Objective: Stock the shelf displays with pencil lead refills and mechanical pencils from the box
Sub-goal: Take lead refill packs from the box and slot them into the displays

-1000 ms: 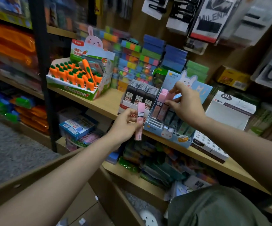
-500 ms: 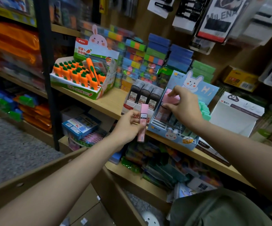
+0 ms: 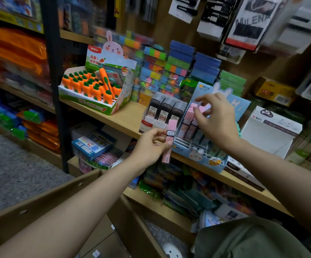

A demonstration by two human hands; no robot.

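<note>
My left hand pinches a pink pencil lead refill case upright in front of the shelf edge. Just right of it stands the light blue bunny display with pink and green refill cases in its slots. My right hand hovers over that display with fingers spread and relaxed, holding nothing. A rack of black lead refill cases stands left of the blue display. The cardboard box is below my left forearm.
An orange carrot-shaped item display sits left on the wooden shelf. Stacked colourful boxes stand behind. A white display box is at the right. Packaged goods fill the lower shelf. Hanging packs cover the wall above.
My right hand has let go of the pink cases in the blue display and lifted off with its fingers spread. My left hand still holds the pink refill case in about the same place.
</note>
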